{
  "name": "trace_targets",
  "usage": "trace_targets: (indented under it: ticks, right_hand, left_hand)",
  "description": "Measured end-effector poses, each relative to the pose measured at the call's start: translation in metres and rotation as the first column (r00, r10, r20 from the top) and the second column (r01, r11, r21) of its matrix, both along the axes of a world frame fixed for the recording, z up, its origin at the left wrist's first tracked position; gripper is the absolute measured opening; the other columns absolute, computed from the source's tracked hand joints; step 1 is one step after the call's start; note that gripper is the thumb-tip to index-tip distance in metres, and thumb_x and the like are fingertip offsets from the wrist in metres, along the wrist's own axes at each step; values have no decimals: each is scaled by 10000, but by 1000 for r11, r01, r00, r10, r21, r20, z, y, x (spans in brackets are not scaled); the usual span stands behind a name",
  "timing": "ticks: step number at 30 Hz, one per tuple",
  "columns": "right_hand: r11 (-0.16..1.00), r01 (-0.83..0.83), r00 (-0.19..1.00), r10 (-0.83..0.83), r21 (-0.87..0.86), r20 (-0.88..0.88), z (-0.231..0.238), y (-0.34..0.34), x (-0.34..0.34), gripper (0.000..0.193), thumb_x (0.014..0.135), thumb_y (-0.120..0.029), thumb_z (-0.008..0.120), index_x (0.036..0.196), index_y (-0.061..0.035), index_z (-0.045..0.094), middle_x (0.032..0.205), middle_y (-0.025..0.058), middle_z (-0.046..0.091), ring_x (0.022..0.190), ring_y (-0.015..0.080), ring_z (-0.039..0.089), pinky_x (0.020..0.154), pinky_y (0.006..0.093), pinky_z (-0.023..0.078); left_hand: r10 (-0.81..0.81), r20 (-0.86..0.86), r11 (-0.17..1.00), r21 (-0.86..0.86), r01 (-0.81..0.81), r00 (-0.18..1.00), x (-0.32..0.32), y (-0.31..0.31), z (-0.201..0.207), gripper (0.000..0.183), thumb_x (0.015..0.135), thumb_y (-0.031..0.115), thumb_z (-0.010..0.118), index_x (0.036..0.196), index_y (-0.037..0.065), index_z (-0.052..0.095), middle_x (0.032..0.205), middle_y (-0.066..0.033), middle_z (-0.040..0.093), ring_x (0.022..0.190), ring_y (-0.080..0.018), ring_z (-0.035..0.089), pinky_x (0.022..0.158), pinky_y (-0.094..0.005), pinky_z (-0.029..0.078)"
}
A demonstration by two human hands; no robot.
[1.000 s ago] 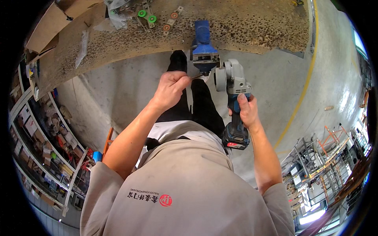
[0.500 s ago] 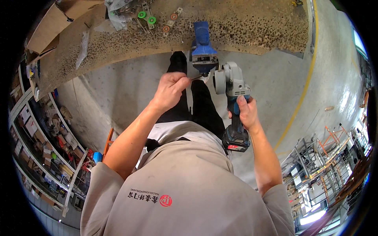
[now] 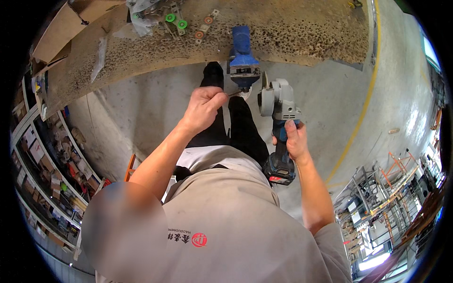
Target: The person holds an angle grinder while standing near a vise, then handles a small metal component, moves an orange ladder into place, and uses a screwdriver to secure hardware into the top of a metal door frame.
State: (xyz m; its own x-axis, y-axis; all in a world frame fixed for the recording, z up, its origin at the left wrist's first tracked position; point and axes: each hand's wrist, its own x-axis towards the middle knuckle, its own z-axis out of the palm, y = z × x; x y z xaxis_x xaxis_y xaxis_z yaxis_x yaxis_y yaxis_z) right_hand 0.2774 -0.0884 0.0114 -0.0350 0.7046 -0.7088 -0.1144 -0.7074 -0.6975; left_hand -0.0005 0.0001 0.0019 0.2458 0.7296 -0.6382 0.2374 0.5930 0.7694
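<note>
A blue bench vise (image 3: pixel 242 52) sits at the near edge of the worktable, its jaws toward me. My left hand (image 3: pixel 206 104) is closed around the thin metal vise handle (image 3: pixel 234 94) just below the jaws; most of that bar is hidden in the fingers. To the right, my right hand (image 3: pixel 295 139) grips a cordless angle grinder (image 3: pixel 284 106) by its body, with the battery pack toward me. The grinder's disc and guard point up beside the vise, apart from it. I cannot make out any workpiece in the jaws.
The pitted brown worktable (image 3: pixel 302 40) spans the far side. On it lie roller fittings with green wheels (image 3: pixel 176 21), strips with orange rings (image 3: pixel 206 27) and plastic wrap (image 3: pixel 141 16). Loaded shelves (image 3: pixel 52 174) stand left; metal frames (image 3: pixel 377 198) stand right. A blurred patch covers my left sleeve.
My right hand has drawn the grinder slightly back toward me, a little farther below the vise, and its disc edge shows more. My left hand stays on the vise handle.
</note>
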Motion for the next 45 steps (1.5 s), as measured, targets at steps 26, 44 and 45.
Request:
trace_targets:
  ticks: [26,44,45]
  right_hand:
    - [997,-79,990,80,-10,113,-4,13,11,603,844,-566,683,917,29,623,703,72,640,565,156,614,540,299,495]
    - [995,-93,991,97,-46,94,3,13,11,562,870,-533,666,945,22,619,714,64,631,557,150,615,524,296,498]
    - [995,-87,993,90,-40,82,1,12,11,565,870,-537,665,939,22,620,711,64,630,555,151,616,523,295,498]
  left_hand:
    - [-19,-6,995,100,19,1000,1,2,0,310,875,205,549,694,-38,487,610,-51,392,607,-120,391,551,-327,360]
    - [-2,-3,996,87,2,1000,2,2,-2,299,876,189,563,674,-24,504,597,-11,420,579,-87,401,521,-300,363]
    - [5,1,998,67,-5,1000,2,1,-2,292,879,196,565,680,-13,518,604,0,424,585,-85,402,525,-293,355]
